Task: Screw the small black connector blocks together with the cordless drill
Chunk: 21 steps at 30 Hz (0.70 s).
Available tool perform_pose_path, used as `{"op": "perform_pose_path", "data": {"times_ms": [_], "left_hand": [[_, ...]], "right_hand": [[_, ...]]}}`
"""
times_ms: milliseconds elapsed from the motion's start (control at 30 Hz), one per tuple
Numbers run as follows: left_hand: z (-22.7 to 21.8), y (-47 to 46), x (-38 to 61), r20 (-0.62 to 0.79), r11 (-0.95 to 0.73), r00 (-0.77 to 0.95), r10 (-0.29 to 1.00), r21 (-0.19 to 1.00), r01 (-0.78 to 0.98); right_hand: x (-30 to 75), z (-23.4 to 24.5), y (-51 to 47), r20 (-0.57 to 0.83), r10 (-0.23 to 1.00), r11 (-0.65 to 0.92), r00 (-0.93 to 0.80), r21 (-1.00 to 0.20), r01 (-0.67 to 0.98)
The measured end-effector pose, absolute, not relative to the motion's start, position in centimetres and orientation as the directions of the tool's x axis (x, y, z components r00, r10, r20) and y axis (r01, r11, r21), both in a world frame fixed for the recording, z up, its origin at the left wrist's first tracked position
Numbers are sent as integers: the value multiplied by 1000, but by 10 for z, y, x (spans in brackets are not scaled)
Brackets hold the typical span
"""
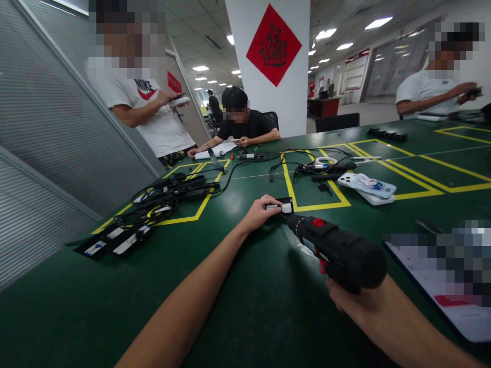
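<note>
In the head view, a dark green tabletop [95, 317], dully glossy, fills the near part of the scene and runs far back to the right. Yellow tape outlines [324, 206] mark out rectangles on it. Near the middle, the left hand [258, 213] pinches a small black rectangular part with a white block [286, 207] against the surface. The right hand [351, 299] is wrapped around the grip of a black cordless drill with red accents [337, 250], whose nose points at that part.

To the left lies a tangled heap of black cables and flat black pieces [184, 189]; to the right, a phone in a pale, blue-printed case [370, 185] and, nearer, a dark-edged screen [433, 286], partly blurred out.

Beyond the table, 3 other people sit or stand around. A white pillar [297, 102] carries 1 red diamond-shaped sign [274, 71]. Grey slatted blinds [38, 128] line the left side, and bright ceiling panels [326, 34] recede over the far office.
</note>
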<state>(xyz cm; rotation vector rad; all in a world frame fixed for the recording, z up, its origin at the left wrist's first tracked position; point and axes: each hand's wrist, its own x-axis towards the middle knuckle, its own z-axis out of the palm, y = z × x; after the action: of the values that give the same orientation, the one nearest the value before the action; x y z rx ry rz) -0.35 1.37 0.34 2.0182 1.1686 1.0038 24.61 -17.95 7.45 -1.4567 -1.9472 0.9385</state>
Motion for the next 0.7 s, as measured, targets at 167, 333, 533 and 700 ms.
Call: {"op": "perform_pose_path", "data": {"times_ms": [167, 333, 533, 700], "left_hand": [[4, 13, -5, 321, -451, 338, 885, 772, 448], [2, 15, -6, 328, -464, 350, 878, 766, 445], [2, 15, -5, 313, -444, 336, 889, 768, 461], [3, 17, -5, 309, -444, 343, 887, 773, 453]], "right_hand": [[246, 77, -178, -18, 961, 161, -276, -774, 612], [246, 75, -178, -4, 963, 166, -269, -777, 607], [244, 76, -177, -7, 960, 162, -279, -800, 578], [245, 78, -177, 17, 966, 169, -258, -797, 580]]}}
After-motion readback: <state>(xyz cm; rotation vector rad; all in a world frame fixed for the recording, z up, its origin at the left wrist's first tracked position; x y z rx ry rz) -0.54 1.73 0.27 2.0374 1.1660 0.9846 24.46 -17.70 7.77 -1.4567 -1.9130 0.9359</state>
